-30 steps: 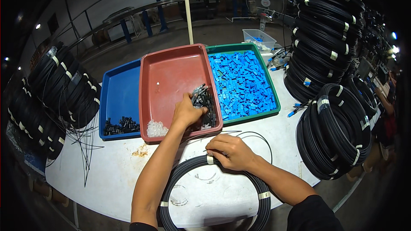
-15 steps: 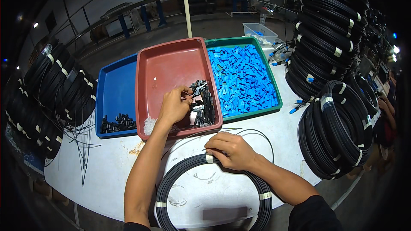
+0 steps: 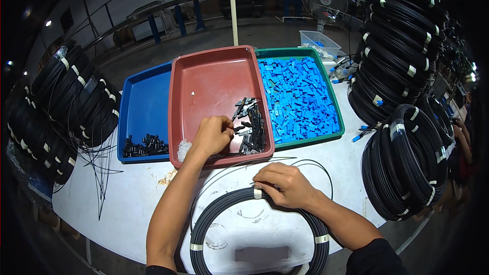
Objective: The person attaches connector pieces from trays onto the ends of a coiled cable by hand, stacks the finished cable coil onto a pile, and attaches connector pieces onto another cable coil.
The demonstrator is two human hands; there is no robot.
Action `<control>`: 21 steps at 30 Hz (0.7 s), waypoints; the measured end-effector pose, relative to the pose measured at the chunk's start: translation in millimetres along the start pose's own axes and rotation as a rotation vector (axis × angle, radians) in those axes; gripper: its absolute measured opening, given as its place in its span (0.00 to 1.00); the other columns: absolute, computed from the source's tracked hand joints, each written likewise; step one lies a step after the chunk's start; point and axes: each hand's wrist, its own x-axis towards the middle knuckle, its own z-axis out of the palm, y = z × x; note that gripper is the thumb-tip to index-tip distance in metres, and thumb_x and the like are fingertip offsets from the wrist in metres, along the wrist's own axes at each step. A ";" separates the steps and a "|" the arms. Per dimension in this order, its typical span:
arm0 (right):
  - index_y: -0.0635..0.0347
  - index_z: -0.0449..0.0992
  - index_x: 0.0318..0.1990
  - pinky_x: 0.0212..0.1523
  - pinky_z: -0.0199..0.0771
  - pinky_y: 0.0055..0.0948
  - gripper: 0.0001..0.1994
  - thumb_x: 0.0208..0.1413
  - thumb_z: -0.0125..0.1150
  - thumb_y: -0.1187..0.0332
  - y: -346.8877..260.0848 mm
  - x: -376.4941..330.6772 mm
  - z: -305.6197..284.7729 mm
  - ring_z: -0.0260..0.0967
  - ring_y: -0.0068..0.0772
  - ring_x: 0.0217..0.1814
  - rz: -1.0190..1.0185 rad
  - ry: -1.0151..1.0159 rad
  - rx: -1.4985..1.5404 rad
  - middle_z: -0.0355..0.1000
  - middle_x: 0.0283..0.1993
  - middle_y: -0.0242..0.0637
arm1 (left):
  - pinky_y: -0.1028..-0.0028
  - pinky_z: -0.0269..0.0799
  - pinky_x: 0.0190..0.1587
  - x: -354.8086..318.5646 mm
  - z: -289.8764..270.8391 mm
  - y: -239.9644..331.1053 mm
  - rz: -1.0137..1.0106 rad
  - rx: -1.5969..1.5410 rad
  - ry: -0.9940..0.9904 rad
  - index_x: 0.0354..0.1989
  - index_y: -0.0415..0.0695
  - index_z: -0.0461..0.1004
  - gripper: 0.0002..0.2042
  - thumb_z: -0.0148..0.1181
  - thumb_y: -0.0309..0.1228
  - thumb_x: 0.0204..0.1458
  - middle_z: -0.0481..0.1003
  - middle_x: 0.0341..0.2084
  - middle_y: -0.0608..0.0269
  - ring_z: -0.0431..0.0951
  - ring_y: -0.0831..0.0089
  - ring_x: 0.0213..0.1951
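Observation:
My left hand [image 3: 213, 136] is over the near part of the red tray [image 3: 214, 76], its thumb and fingers closed together beside a pile of small black connector parts [image 3: 253, 135]. Whatever lies between those fingertips is too hidden to make out. Just in front of the trays, my right hand [image 3: 286, 184] pinches the thin end of a black cable, above the top of a black cable coil [image 3: 224, 202] bound with pale tape. A loose loop of the cable [image 3: 330, 178] bends around behind this hand.
Left of the red tray stands a blue tray [image 3: 145, 91] with black parts; right of it, a green tray [image 3: 340, 125] full of blue connector pieces [image 3: 300, 102]. Tall cable coil stacks [image 3: 400, 51] flank the white table [image 3: 137, 209]. Clear plastic bits [image 3: 183, 148] lie in the red tray's corner.
My left hand has drawn back slightly toward me from the black parts pile. The right hand keeps its pinch by the coil. The whole view has shifted slightly.

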 end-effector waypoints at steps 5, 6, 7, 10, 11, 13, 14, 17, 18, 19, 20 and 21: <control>0.65 0.80 0.37 0.41 0.78 0.37 0.05 0.53 0.66 0.76 0.5 0.6 -0.7 0.77 0.45 0.37 0.011 -0.006 0.005 0.77 0.36 0.43 | 0.71 0.78 0.35 5.6 4.6 9.7 -0.037 -0.237 -0.007 0.42 0.34 0.82 0.11 0.60 0.21 0.51 0.82 0.25 0.56 0.82 0.77 0.28; 0.65 0.80 0.37 0.41 0.78 0.37 0.05 0.53 0.66 0.76 1.4 -0.4 -1.2 0.77 0.45 0.37 0.013 -0.007 0.003 0.77 0.36 0.43 | 0.71 0.78 0.35 10.3 6.1 10.3 -0.036 -0.240 -0.008 0.42 0.34 0.82 0.11 0.60 0.21 0.51 0.82 0.25 0.56 0.82 0.77 0.28; 0.65 0.80 0.37 0.41 0.78 0.37 0.05 0.53 0.66 0.76 1.0 -0.5 -0.7 0.76 0.45 0.37 0.015 -0.003 0.010 0.77 0.36 0.43 | 0.73 0.77 0.33 13.4 4.1 10.9 -0.048 -0.386 0.003 0.43 0.34 0.81 0.09 0.60 0.22 0.55 0.83 0.27 0.57 0.82 0.77 0.29; 0.65 0.80 0.37 0.40 0.78 0.37 0.05 0.52 0.67 0.76 0.0 0.5 0.4 0.76 0.45 0.37 0.019 -0.003 0.019 0.77 0.36 0.43 | 0.71 0.78 0.34 30.0 6.5 -10.6 0.079 -0.494 0.082 0.43 0.35 0.82 0.09 0.59 0.23 0.58 0.83 0.26 0.55 0.84 0.75 0.29; 0.65 0.80 0.37 0.40 0.78 0.37 0.05 0.52 0.67 0.76 0.5 0.4 -0.1 0.76 0.45 0.37 0.024 -0.008 0.018 0.77 0.36 0.43 | 0.70 0.78 0.35 34.9 3.8 -11.3 0.033 -0.398 0.081 0.43 0.36 0.82 0.09 0.60 0.24 0.57 0.84 0.28 0.54 0.85 0.72 0.29; 0.65 0.80 0.37 0.40 0.78 0.36 0.05 0.52 0.67 0.76 1.6 0.3 0.0 0.76 0.45 0.37 0.021 -0.009 0.011 0.77 0.36 0.43 | 0.66 0.79 0.39 41.2 3.2 -15.2 0.074 -0.127 0.194 0.43 0.40 0.82 0.09 0.62 0.27 0.55 0.84 0.31 0.52 0.86 0.60 0.33; 0.64 0.80 0.37 0.40 0.78 0.36 0.05 0.52 0.67 0.76 1.6 0.7 0.3 0.76 0.45 0.37 0.015 -0.013 0.008 0.77 0.36 0.43 | 0.66 0.79 0.39 41.5 5.2 -16.4 0.075 -0.125 0.194 0.43 0.40 0.82 0.09 0.62 0.27 0.55 0.84 0.31 0.52 0.86 0.60 0.33; 0.64 0.79 0.37 0.41 0.78 0.37 0.05 0.52 0.66 0.76 -0.4 0.8 -1.1 0.76 0.44 0.37 0.023 -0.020 0.002 0.77 0.36 0.42 | 0.59 0.78 0.43 42.6 13.8 -9.8 0.134 -0.013 0.265 0.39 0.44 0.84 0.10 0.68 0.33 0.50 0.83 0.34 0.50 0.85 0.53 0.38; 0.64 0.79 0.37 0.42 0.78 0.37 0.05 0.52 0.66 0.76 -0.9 0.5 -1.4 0.76 0.44 0.37 0.027 -0.023 0.003 0.77 0.36 0.42 | 0.59 0.78 0.43 43.0 15.8 -5.0 0.137 -0.015 0.264 0.39 0.44 0.84 0.10 0.68 0.33 0.50 0.83 0.34 0.50 0.85 0.53 0.38; 0.64 0.80 0.37 0.42 0.77 0.37 0.05 0.52 0.66 0.76 0.7 1.2 -2.0 0.76 0.44 0.37 0.027 -0.026 -0.004 0.77 0.36 0.42 | 0.60 0.79 0.43 44.6 16.0 1.3 0.139 0.053 0.268 0.40 0.42 0.84 0.12 0.69 0.34 0.50 0.83 0.34 0.49 0.85 0.54 0.38; 0.63 0.80 0.37 0.42 0.78 0.36 0.05 0.52 0.67 0.76 2.4 0.5 -1.6 0.77 0.43 0.37 0.013 -0.021 -0.022 0.77 0.36 0.41 | 0.62 0.79 0.43 45.9 17.1 6.5 0.140 0.121 0.271 0.41 0.41 0.84 0.13 0.70 0.34 0.49 0.84 0.34 0.49 0.85 0.54 0.37; 0.63 0.80 0.37 0.42 0.78 0.36 0.05 0.52 0.67 0.76 2.4 -0.7 -0.4 0.77 0.42 0.37 0.013 -0.019 -0.028 0.77 0.36 0.41 | 0.59 0.79 0.44 45.8 20.1 9.5 0.105 0.152 0.262 0.40 0.43 0.85 0.14 0.71 0.38 0.48 0.83 0.35 0.49 0.84 0.52 0.38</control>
